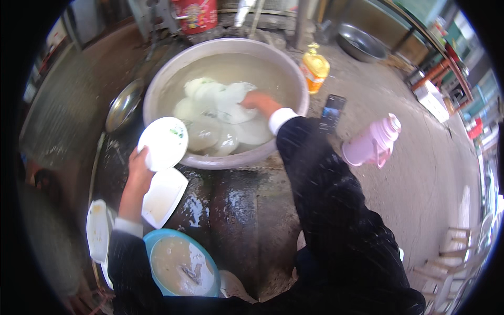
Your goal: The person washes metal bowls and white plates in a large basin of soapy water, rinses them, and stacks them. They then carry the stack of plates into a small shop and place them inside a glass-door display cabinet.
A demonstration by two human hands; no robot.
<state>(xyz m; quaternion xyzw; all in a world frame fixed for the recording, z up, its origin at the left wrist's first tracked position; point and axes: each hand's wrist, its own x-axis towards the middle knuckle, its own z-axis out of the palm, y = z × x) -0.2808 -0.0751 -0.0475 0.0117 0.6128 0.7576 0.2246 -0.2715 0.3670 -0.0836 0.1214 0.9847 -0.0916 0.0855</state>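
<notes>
My left hand [138,169] is closed on the rim of a round white plate [164,142] with a small green pattern, tilted beside the large tub's near-left side. In that pale pinkish tub [156,79], several white plates [202,131] lie overlapping in cloudy water. My right hand [257,100] reaches over the tub's right rim, its fingers on the edge of a white plate [231,102] at the top of the pile. Those fingers are a little blurred. Just below the plate in my left hand lies a squarish white dish [164,197].
A blue basin [217,273] of murky water stands near my feet, with white dishes [98,231] to its left. Metal basins [126,105] flank the tub. Right of it are a yellow pump bottle [315,68], a phone [332,113] and a pink thermos flask [371,140].
</notes>
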